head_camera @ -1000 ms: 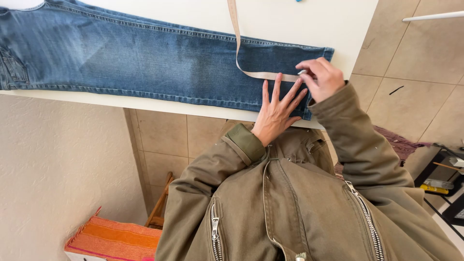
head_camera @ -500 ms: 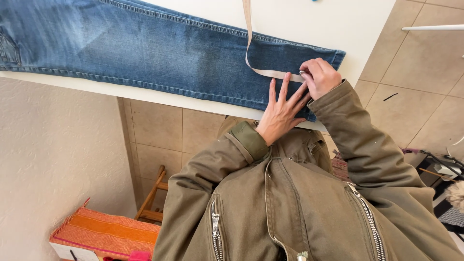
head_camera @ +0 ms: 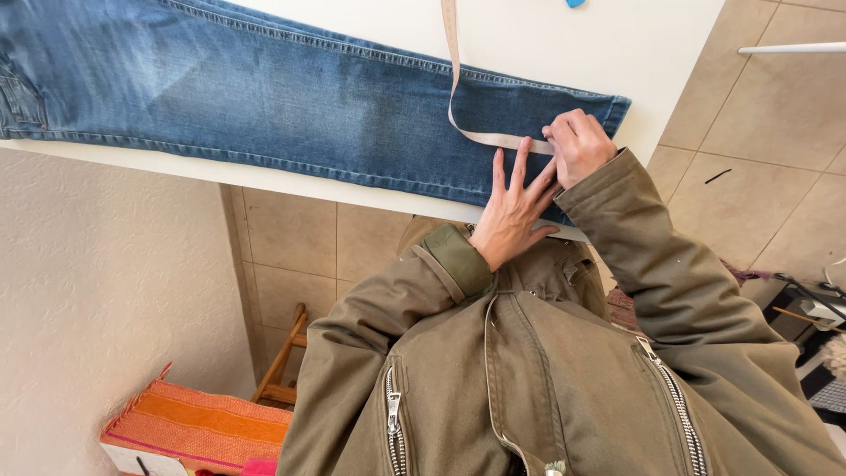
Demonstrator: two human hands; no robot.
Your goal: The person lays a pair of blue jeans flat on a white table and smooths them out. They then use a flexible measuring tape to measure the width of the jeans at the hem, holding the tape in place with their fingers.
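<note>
A pair of blue jeans [head_camera: 264,106] lies flat on a white table [head_camera: 617,44], one leg stretched out to the right, its hem near the table's right edge. A beige measuring tape [head_camera: 454,79] runs down across the leg and bends right along it. My left hand [head_camera: 515,207] rests flat on the denim near the hem with its fingers spread, next to the tape. My right hand [head_camera: 577,145] pinches the tape's end against the leg just left of the hem. Both arms wear olive jacket sleeves.
Tiled floor [head_camera: 775,132] lies to the right of the table and beneath it. An orange woven cloth [head_camera: 203,423] covers a box at lower left, beside a wooden frame [head_camera: 286,361]. A textured white wall [head_camera: 106,308] fills the left. Dark items [head_camera: 811,308] sit at the far right.
Both hands stay where they were on the jeans leg and tape. Only the view has shifted slightly.
</note>
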